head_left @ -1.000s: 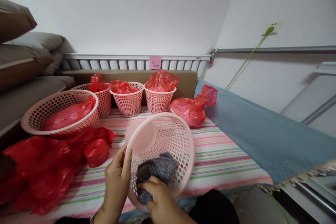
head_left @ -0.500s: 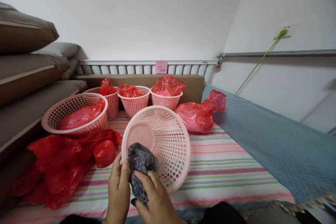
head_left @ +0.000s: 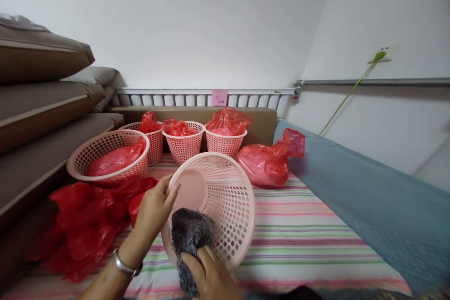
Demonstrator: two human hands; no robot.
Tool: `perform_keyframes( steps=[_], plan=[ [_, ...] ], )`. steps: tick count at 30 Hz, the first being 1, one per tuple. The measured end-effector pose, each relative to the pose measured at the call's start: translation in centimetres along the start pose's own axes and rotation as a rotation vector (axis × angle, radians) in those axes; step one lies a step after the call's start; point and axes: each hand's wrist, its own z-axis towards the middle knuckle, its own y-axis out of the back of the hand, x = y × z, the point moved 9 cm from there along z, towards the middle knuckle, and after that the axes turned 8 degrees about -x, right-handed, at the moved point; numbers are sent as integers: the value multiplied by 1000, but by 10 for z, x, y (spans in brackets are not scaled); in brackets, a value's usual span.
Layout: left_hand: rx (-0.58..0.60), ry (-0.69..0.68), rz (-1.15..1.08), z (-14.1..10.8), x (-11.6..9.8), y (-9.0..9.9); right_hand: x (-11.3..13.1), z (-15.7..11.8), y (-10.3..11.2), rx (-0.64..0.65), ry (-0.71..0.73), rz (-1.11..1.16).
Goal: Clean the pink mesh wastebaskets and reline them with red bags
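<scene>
A pink perforated plastic basket (head_left: 230, 197) lies tipped on its side, its mouth facing me. My left hand (head_left: 158, 204) grips the basket's rim at the upper left, thumb and fingers on either side of it. In my right hand (head_left: 209, 272) is a dark grey speckled cloth (head_left: 191, 232), bunched up and pressed against the lower left of the basket's rim and inner wall. Part of the cloth hangs below the rim. The far side of my right hand's grip is hidden.
Several pink baskets (head_left: 184, 147) holding red plastic bags stand behind. A filled red bag (head_left: 265, 164) lies to the right on the striped sheet (head_left: 298, 243). Loose red bags (head_left: 84, 225) and a red roll (head_left: 135, 208) are at left, beside stacked brown cushions (head_left: 45, 98).
My left hand has moved up along the rim from beside the cloth to the basket's upper left. My right hand and the cloth sit slightly lower in the picture.
</scene>
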Motion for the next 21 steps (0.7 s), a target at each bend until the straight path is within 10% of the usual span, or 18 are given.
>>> perform_keyframes(
  steps=[10,21],
  plan=[
    [-175,106,-158,-49,21,7,2,0,32,186,-281,318],
    [-211,246,-263,-84,33,1,29,34,58,-242,-461,742]
  ],
)
